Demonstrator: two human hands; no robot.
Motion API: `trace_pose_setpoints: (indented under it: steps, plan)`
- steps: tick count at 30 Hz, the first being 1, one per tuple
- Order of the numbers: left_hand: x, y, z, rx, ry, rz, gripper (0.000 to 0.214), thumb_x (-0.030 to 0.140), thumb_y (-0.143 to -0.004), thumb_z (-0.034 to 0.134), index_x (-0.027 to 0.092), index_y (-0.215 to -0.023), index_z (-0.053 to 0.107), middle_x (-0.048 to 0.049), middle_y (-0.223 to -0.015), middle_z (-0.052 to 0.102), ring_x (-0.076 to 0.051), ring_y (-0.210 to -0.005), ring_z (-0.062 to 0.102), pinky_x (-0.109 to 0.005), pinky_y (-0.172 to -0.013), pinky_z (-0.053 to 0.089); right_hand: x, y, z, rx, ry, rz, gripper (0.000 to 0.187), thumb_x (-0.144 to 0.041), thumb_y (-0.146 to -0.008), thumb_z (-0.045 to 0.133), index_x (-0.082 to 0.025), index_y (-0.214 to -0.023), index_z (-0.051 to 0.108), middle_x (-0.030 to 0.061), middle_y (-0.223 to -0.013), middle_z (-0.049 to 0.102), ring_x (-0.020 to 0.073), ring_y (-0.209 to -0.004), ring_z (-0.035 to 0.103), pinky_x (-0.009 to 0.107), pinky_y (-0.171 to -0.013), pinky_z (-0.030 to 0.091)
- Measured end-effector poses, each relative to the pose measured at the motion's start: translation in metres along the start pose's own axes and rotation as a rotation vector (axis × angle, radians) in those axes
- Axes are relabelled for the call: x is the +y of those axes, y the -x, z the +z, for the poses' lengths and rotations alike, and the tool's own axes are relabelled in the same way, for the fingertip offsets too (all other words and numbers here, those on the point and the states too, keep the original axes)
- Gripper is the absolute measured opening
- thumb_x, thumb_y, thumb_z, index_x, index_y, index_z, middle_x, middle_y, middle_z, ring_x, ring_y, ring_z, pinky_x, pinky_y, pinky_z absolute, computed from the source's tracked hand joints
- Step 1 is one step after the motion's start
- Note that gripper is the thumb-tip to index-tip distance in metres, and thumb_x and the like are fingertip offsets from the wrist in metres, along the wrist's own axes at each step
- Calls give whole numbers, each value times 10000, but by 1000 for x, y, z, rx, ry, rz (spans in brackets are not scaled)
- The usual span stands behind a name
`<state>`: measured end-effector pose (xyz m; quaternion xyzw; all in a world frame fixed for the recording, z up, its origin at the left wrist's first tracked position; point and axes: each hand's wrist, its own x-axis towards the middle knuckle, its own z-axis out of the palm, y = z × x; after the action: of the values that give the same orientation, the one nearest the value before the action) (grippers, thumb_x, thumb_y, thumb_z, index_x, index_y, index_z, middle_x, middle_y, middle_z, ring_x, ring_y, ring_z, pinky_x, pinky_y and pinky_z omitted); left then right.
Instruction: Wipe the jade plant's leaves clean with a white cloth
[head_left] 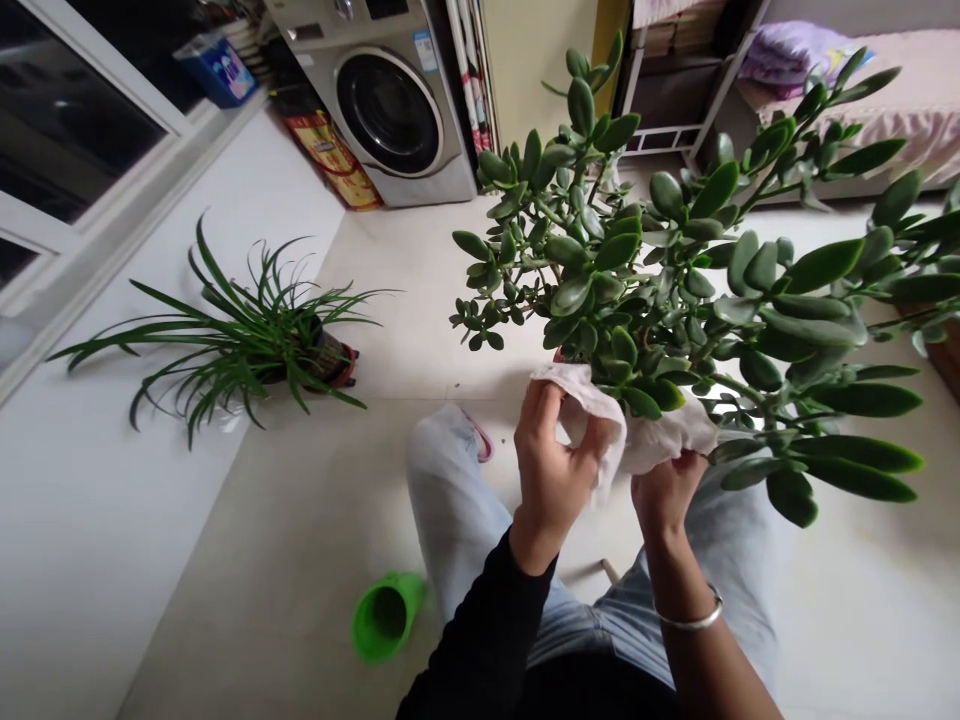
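Note:
A pale, thin cloth (pixel 660 440) stretches between my two hands just below the lower leaves of a large jade plant (pixel 622 250). My left hand (pixel 551 455) is closed on the cloth's left part, thumb and fingers curled round it. On the right, my right hand (pixel 670 490) grips the other part, close under the leaves; its fingertips are partly hidden by cloth. Thick green leaves spread above and to the right of both hands. The plant's pot is mostly hidden behind the foliage.
A spider-like potted plant (pixel 247 340) stands by the left wall. On the floor at lower left is a green bucket (pixel 386 615). Behind stand a washing machine (pixel 386 110) and a bed (pixel 900 100). My knees (pixel 450 480) flank the hands.

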<state>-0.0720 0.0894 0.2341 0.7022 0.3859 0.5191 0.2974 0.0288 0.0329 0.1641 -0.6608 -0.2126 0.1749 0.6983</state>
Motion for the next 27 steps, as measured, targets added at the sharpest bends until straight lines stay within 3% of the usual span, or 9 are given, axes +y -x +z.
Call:
trace_pose_setpoints:
  steps: [3,6,9,15,22,27]
  plan:
    - [4,-5,-1,-13,-44,44,39,182,-978,627,213,-1000,634,-38,-942,700,-187,-942,701,-315,-868,595,-15,-3,9,78,-23,-15,226,-390,-782,746,-192,-891,732,61,-837,758,249,-908,733,415,-908,593]
    - [4,-6,-1,-38,-54,70,98,147,-1009,552,206,-976,623,-28,-892,684,-161,-864,685,-273,-793,578,-24,-6,12,132,23,-17,246,-424,-773,751,-190,-732,688,44,-722,700,216,-735,675,370,-728,586]
    - [4,-6,-2,-77,-54,76,113,123,-998,549,207,-1002,625,-24,-892,678,-158,-871,685,-266,-793,574,-29,-10,7,131,132,-19,274,-422,-766,715,-206,-628,617,9,-614,602,166,-578,534,323,-567,486]
    - [5,-9,0,-136,13,29,124,95,-963,613,218,-960,599,-10,-897,671,-147,-867,692,-240,-757,566,-33,-17,-5,140,355,98,251,-289,-668,602,-264,-492,425,-36,-471,383,138,-487,350,302,-465,300]
    - [4,-8,-1,-67,-74,26,182,104,-943,670,208,-819,589,34,-748,611,-106,-677,581,-207,-655,481,-40,-20,-6,98,424,58,234,-283,-679,600,-282,-527,423,-10,-490,445,177,-494,402,350,-518,378]
    - [10,-4,-3,-61,-40,-24,169,111,-954,651,203,-813,636,6,-799,696,-124,-747,664,-217,-696,516,-43,-19,-14,118,446,41,228,-410,-726,630,-241,-596,548,42,-598,595,230,-611,564,401,-642,497]
